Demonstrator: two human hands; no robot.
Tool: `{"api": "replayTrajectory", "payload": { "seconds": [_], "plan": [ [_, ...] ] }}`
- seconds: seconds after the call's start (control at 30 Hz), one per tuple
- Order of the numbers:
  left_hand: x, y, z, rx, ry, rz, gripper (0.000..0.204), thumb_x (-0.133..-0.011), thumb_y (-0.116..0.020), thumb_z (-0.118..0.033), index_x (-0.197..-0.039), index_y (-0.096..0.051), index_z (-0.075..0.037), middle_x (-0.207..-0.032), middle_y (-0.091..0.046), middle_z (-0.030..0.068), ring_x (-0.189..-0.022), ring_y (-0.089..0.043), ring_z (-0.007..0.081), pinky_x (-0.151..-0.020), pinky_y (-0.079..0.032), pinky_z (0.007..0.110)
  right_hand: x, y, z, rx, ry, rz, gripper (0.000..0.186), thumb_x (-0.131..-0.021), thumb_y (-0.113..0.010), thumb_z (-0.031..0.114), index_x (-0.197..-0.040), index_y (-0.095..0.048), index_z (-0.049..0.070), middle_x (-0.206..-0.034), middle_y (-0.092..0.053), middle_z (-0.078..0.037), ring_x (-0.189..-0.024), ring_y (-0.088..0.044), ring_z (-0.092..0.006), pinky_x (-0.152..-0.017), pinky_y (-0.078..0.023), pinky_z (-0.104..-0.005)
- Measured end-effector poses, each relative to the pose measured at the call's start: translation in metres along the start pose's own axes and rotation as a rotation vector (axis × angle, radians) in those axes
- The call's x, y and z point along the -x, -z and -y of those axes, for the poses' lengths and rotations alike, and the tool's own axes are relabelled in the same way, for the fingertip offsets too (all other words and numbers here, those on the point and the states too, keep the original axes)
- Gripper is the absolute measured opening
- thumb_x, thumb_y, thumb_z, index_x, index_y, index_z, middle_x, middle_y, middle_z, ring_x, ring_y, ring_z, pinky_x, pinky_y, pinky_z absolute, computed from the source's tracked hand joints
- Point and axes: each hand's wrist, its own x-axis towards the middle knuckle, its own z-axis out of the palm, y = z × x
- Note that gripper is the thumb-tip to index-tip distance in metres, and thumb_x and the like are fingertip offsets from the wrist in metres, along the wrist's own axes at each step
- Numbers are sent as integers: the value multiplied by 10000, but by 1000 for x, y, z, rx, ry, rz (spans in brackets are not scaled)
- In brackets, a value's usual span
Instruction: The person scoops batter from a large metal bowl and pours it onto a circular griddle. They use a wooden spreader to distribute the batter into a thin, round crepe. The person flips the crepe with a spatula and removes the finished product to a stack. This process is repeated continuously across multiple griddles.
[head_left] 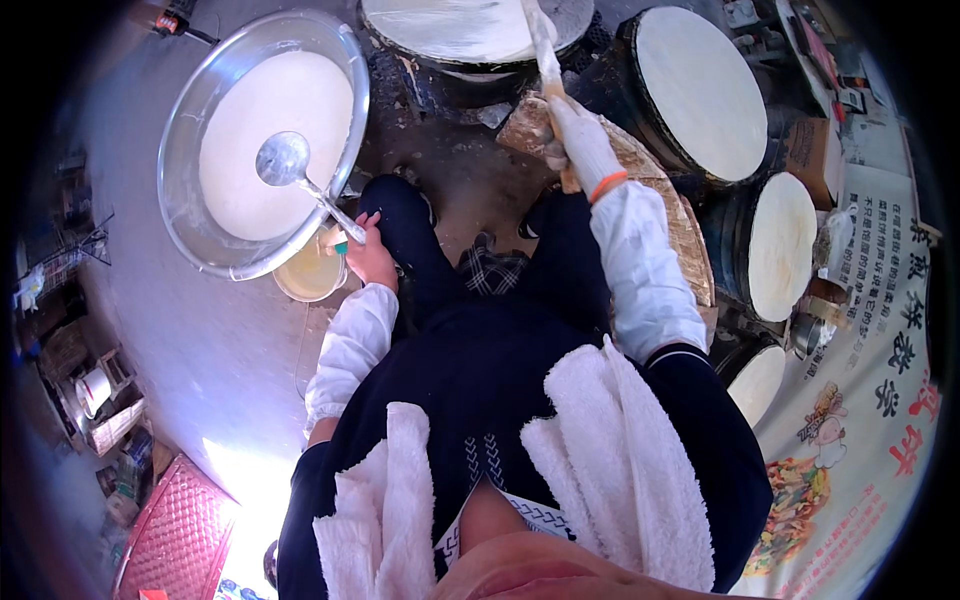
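My left hand (pixel 374 260) is closed round the handle of a metal ladle (pixel 283 159). The ladle's bowl is over the white batter (pixel 240 195) in a wide metal basin (pixel 178 215); I cannot tell whether it touches the batter. Something small and green shows by that hand's fingers. In a white glove, my right hand (pixel 584 140) grips a batter-coated wooden spreader (pixel 543 50). Its far part lies over a round griddle (pixel 450 28) covered with a pale layer. Under my right forearm is a curved, batter-stained wooden board (pixel 655 200).
More round griddles with pale layers stand to the right: a large one (pixel 705 95), a second (pixel 782 248) and a third (pixel 757 385). A small yellowish bucket (pixel 310 275) sits beside the basin. A cardboard box (pixel 812 160) and a printed banner (pixel 850 400) line the right side.
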Motion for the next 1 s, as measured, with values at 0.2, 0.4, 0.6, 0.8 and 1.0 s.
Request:
{"api": "replayTrajectory", "payload": {
  "seconds": [0.2, 0.4, 0.6, 0.8, 1.0],
  "plan": [
    [0, -14, -3, -3, -3, -6, 305, -889, -543, -80, -1098, -712, 65, -1161, -711, 117, -1112, -631, 194, -1051, -416, 295, 27, -15, -70, 421, 201, 27, 480, -997, -574, 311, -1442, -511, 143, -794, -665, -50, -572, -605, -114, -507, -496, -279],
    [-1, -12, 2, -3, 1, 12, 360, -893, -529, -79, -1186, -656, 88, -1163, -714, 120, -1132, -621, 189, -1069, -398, 293, 24, 65, 13, 340, 109, -5, 497, -1019, -529, 302, -1489, -457, 158, -700, -586, -27, -438, -504, -108, -383, -407, -263],
    [-3, -11, 1, -8, 24, 35, 284, -911, -558, -87, -1096, -737, 32, -1284, -633, 90, -1187, -570, 186, -1059, -388, 288, 41, 42, -17, 304, 27, 286, 536, -1015, -534, 274, -1526, -407, 174, -689, -581, -24, -433, -488, -97, -392, -398, -249],
    [3, -15, -9, -87, -19, 18, 366, -886, -517, -77, -1180, -669, 79, -1206, -692, 118, -1171, -601, 207, -1085, -383, 306, -20, 92, -20, 537, 308, -75, 474, -1010, -530, 273, -1471, -481, 170, -752, -662, -91, -559, -632, -185, -482, -488, -338],
    [-2, -17, -5, -155, -5, 58, 289, -922, -543, -94, -1094, -744, 21, -1280, -632, 95, -1203, -564, 205, -1058, -393, 305, -68, 56, 33, 1214, 512, -425, 496, -1012, -509, 346, -1487, -407, 244, -958, -689, -242, -890, -654, -462, -799, -504, -556]
  ]
}}
